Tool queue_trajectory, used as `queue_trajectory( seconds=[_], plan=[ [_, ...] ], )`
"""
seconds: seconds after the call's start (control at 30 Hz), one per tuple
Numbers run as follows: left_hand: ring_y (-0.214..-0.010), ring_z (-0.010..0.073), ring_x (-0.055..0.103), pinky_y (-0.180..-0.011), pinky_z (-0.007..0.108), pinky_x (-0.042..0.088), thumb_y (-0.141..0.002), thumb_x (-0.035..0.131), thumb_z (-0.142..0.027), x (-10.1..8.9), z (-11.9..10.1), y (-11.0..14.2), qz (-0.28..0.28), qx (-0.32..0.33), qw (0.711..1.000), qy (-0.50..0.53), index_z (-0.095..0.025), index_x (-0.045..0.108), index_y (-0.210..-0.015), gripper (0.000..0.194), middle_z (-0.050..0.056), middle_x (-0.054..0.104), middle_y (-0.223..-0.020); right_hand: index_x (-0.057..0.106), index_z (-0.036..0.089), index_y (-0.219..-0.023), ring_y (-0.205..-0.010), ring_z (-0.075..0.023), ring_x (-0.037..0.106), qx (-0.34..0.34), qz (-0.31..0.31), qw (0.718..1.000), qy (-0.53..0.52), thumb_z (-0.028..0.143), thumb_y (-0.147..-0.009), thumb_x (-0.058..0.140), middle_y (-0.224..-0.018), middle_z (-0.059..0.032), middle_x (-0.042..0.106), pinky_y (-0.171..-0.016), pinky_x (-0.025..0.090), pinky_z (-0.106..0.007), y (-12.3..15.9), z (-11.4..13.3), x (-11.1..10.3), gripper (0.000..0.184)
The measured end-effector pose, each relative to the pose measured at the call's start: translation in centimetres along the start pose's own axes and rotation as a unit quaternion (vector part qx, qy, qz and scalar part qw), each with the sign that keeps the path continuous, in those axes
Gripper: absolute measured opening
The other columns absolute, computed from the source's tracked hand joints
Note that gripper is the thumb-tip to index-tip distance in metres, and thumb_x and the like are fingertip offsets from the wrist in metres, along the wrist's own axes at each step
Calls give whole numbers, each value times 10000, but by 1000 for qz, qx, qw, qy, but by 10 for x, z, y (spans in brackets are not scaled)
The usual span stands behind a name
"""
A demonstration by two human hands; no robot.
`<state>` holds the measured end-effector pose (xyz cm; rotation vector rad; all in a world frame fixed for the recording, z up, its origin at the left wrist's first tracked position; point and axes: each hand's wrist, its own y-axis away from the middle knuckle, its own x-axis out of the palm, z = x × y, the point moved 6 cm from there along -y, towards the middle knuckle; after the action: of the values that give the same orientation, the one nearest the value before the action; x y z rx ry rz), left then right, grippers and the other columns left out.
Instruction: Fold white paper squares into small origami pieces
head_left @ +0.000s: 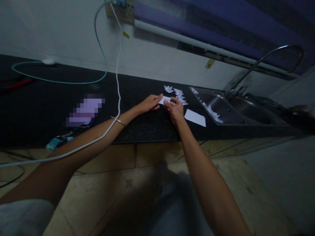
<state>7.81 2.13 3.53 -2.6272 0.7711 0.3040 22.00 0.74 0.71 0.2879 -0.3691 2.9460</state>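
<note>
Between both hands, just above the dark counter, is a small white piece of paper (164,99). My left hand (150,103) pinches its left end between thumb and fingers. Closed on the right end is my right hand (176,110), thumb in front and fingers bent behind. Right of that hand lies a stack of flat white paper sheets (195,118). Behind the hands are pointed folded paper pieces (180,96), with a smaller group of them (168,88) to their left. Whether the held paper has a fold cannot be made out.
A steel sink (221,109) with a curved faucet (265,54) is at the right, more folded papers (212,112) along its left rim. A white cable (118,83) crosses my left forearm. A blurred-out phone-like object (87,109) and a teal cable (66,82) lie left on the counter (137,85).
</note>
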Motion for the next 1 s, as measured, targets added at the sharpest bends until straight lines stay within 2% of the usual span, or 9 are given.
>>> queue_trajectory(
  seconds=[0.2, 0.3, 0.43, 0.6, 0.77, 0.9, 1.0],
  plan=[
    [-465, 84, 360, -486, 239, 287, -1043, 386, -463, 0, -5, 2, -10, 3, 1000, -3, -179, 571, -749, 449, -15, 467, -534, 544, 251, -949, -659, -167, 677, -3, 20, 1000, 17, 445, -555, 886, -738, 14, 703, -634, 548, -309, 5, 4, 3, 556],
    [-541, 88, 436, -530, 205, 353, -1029, 429, -412, 0, -8, 3, -22, 9, 1000, 1, -166, 583, -772, 387, 0, 519, -605, 542, 249, -956, -681, -165, 667, 8, 33, 999, 19, 466, -541, 884, -774, 4, 705, -650, 543, -314, 6, 3, 5, 580],
    [-621, 97, 498, -584, 185, 406, -1011, 456, -381, 2, -12, 3, -6, 17, 1000, 2, -151, 602, -808, 340, 23, 577, -686, 577, 250, -892, -708, -148, 645, 36, 46, 998, -1, 440, -518, 888, -800, 15, 695, -661, 530, -300, 5, 2, 8, 522],
    [-598, 94, 467, -558, 186, 394, -1011, 450, -325, 3, -13, 3, 4, 13, 1000, -12, -164, 558, -731, 340, 14, 531, -679, 641, 239, -770, -709, -128, 614, 53, 62, 997, -16, 504, -646, 818, -760, 21, 658, -650, 513, -276, 5, 4, 11, 342],
    [-594, 92, 461, -543, 183, 382, -1007, 473, -390, 4, -13, 3, 15, 27, 999, -13, -160, 572, -770, 345, 11, 538, -673, 662, 227, -718, -673, -132, 585, 15, 60, 997, 35, 642, -650, 793, -719, 6, 663, -620, 501, -278, 8, 9, 11, 441],
    [-536, 89, 422, -488, 197, 329, -1002, 477, -427, 2, -10, 3, 18, 21, 999, -20, -168, 594, -763, 372, 4, 530, -627, 687, 231, -731, -701, -143, 606, 2, 51, 998, 39, 613, -641, 807, -726, 3, 677, -672, 515, -305, 5, 5, 6, 410],
    [-530, 94, 449, -492, 210, 336, -980, 518, -439, 1, -10, 5, 28, 15, 999, -17, -166, 632, -780, 358, 2, 530, -600, 707, 235, -760, -761, -159, 636, -23, 54, 997, 45, 586, -667, 793, -769, -5, 702, -744, 528, -336, 1, 3, 3, 374]
  ],
)
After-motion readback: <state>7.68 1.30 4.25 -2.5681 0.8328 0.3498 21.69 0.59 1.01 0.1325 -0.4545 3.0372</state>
